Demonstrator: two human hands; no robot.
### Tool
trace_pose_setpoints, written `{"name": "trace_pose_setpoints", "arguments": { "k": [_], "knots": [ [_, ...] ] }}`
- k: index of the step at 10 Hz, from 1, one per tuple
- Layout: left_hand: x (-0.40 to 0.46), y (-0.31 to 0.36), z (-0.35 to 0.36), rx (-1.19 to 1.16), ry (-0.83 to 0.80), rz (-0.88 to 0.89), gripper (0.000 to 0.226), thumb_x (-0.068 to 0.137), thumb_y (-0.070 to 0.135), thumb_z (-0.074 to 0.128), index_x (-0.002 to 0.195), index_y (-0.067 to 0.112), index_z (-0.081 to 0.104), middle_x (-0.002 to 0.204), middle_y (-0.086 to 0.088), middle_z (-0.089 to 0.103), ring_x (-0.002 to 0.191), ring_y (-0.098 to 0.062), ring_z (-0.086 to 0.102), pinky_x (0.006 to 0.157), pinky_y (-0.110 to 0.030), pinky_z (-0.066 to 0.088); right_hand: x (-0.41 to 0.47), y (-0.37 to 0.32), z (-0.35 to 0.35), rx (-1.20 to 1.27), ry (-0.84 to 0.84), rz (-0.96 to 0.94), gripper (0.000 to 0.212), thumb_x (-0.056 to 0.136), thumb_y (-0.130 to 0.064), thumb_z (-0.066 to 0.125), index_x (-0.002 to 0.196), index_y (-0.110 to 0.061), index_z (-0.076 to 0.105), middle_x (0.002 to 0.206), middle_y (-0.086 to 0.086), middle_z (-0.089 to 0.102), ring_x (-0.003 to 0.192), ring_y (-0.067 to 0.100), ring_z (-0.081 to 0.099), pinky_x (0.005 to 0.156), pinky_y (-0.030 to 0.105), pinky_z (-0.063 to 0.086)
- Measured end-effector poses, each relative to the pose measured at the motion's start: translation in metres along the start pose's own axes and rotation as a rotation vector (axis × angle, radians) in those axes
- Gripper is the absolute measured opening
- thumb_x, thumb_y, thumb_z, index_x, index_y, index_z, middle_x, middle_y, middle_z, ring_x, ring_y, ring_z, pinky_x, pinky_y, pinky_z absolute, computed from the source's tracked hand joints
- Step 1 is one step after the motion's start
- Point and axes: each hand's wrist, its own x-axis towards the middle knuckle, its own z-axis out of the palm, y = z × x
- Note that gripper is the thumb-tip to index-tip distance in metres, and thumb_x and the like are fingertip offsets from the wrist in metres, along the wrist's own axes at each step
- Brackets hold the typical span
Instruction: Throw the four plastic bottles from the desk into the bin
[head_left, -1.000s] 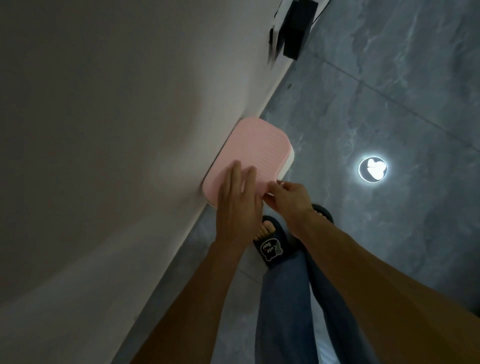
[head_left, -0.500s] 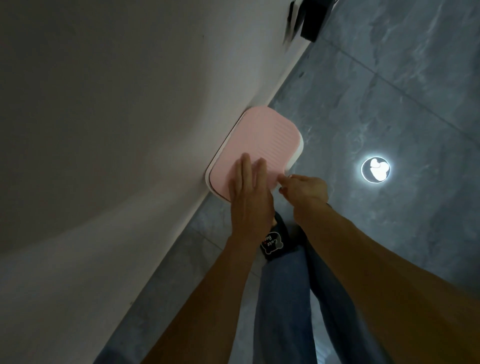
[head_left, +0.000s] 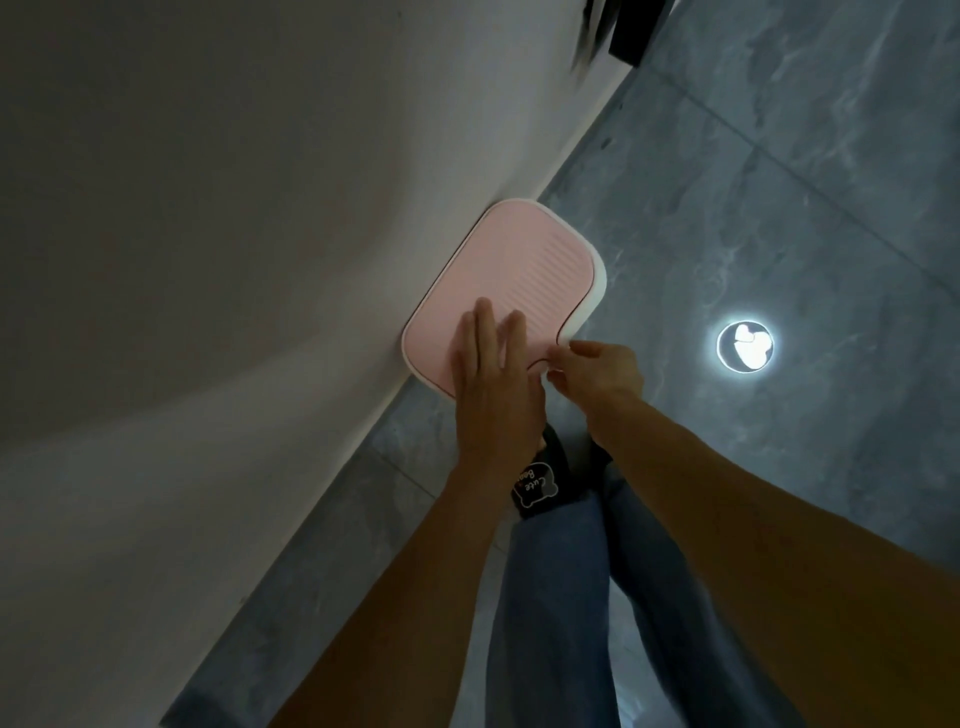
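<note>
A bin with a ribbed pink lid and a white rim stands on the floor against the wall. My left hand lies flat on the near part of the lid, fingers stretched out, holding nothing. My right hand is beside it, its fingertips pinched on the lid's front edge at the notch. The lid is down on the bin. No plastic bottle is in view.
A pale wall fills the left side. Grey tiled floor runs to the right, with a bright lamp reflection. My black slipper and jeans are just below the bin. A dark object sits at the top by the wall.
The left hand has stayed flat on the lid. The right hand's fingertips have shifted slightly along the lid's front edge. The view has drifted a little.
</note>
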Motion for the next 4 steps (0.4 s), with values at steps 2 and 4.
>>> {"name": "trace_pose_setpoints", "arguments": {
  "k": [2,4],
  "knots": [
    [-0.005,-0.006,-0.018,-0.025,-0.126,0.036,0.069,0.098,0.019,0.059,0.158,0.017,0.027,0.171,-0.010,0.005,0.159,-0.029,0.004,0.123,-0.043,0.026,-0.014,-0.002,-0.016,-0.399,-0.087,-0.223,0.047,0.091,-0.038,0.068,0.131,-0.014,0.065,0.117,0.006,0.075,0.109,0.023,0.070,0.103,0.040,0.052],
    [-0.044,0.000,-0.091,-0.190,-0.315,-0.086,0.029,0.102,0.026,0.045,0.127,0.019,0.060,0.118,-0.004,0.066,0.110,-0.024,0.064,0.083,-0.036,0.052,-0.105,-0.011,-0.084,-0.796,-0.180,-0.391,0.028,0.098,-0.025,0.051,0.121,-0.022,0.068,0.117,0.004,0.072,0.104,0.024,0.069,0.086,0.027,0.049]
  ]
}}
